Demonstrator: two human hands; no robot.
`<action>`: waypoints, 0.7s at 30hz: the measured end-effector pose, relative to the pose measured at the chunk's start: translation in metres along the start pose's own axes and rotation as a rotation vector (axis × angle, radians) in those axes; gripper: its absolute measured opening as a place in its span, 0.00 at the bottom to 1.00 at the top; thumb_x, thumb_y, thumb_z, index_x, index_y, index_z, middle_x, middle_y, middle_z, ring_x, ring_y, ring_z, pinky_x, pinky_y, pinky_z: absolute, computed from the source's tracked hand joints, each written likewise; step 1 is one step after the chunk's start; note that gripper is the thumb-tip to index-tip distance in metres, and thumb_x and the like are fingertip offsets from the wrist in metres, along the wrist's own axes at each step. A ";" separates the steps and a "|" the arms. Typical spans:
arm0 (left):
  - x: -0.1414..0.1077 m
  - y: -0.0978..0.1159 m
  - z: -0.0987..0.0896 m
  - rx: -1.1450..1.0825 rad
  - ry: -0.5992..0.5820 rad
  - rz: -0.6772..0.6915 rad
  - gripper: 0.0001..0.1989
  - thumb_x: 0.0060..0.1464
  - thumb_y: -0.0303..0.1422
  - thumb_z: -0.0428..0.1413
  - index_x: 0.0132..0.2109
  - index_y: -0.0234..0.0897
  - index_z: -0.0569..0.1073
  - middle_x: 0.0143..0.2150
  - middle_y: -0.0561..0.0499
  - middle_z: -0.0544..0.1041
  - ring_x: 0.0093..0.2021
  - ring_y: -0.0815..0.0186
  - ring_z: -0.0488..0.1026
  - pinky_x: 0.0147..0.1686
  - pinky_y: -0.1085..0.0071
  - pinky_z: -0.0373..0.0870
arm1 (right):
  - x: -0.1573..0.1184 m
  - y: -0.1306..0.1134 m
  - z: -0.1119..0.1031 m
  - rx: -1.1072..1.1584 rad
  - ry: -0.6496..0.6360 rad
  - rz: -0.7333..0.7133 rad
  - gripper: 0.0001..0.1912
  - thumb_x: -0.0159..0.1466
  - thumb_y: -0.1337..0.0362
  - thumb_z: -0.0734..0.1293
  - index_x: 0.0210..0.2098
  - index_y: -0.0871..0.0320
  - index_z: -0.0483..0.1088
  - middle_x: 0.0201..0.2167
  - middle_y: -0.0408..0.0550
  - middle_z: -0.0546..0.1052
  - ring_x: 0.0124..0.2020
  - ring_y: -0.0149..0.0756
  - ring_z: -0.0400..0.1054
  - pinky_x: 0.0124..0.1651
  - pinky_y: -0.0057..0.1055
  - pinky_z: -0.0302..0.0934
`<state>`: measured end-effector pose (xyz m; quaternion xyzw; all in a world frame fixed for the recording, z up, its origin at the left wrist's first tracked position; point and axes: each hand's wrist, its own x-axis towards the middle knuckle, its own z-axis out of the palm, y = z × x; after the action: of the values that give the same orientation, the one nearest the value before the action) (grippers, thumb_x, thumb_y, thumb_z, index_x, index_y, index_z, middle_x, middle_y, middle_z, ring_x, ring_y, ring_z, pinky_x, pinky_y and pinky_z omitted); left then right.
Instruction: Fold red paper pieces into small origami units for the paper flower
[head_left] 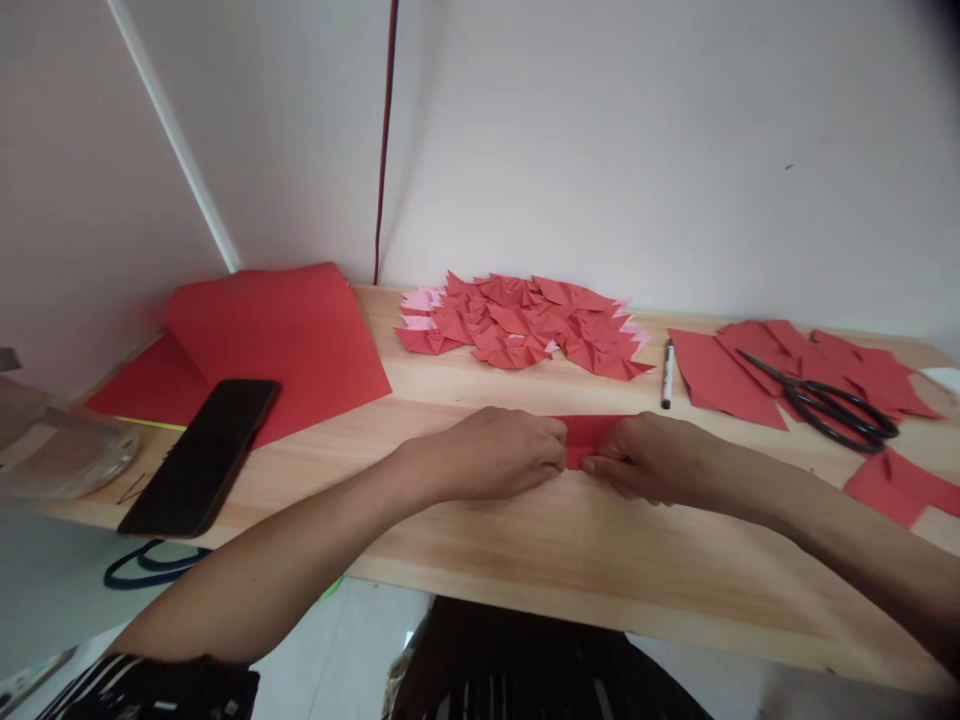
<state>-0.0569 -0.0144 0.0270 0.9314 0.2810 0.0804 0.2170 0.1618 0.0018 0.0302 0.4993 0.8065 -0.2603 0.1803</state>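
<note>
A small piece of red paper (589, 437) lies on the wooden table between my two hands, its long edge running left to right. My left hand (506, 453) is closed on its left end, with the fingers curled under. At the right end my right hand (649, 457) grips the paper, its thumb pointing left. The hands are a short gap apart, and they hide both ends of the paper. Behind them, near the wall, is a heap of folded red and pink paper pieces (517, 320).
Large red sheets (277, 340) and a black phone (201, 458) are on the left, near a clear plastic container (64, 450). On the right are a marker (667, 375), cut red papers (720, 380) and black-handled scissors (836, 405). The wooden table's (525, 570) front edge is close to me.
</note>
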 end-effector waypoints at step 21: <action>0.002 0.005 0.011 0.160 0.007 0.069 0.15 0.61 0.28 0.42 0.28 0.35 0.67 0.33 0.50 0.70 0.27 0.68 0.63 0.24 0.70 0.51 | 0.004 0.005 -0.013 0.206 -0.230 -0.013 0.19 0.60 0.54 0.59 0.19 0.58 0.67 0.16 0.45 0.74 0.20 0.34 0.70 0.26 0.28 0.61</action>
<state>-0.0496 -0.0208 0.0196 0.9546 0.2553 0.0684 0.1378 0.1643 0.0145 0.0371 0.4767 0.7529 -0.3982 0.2176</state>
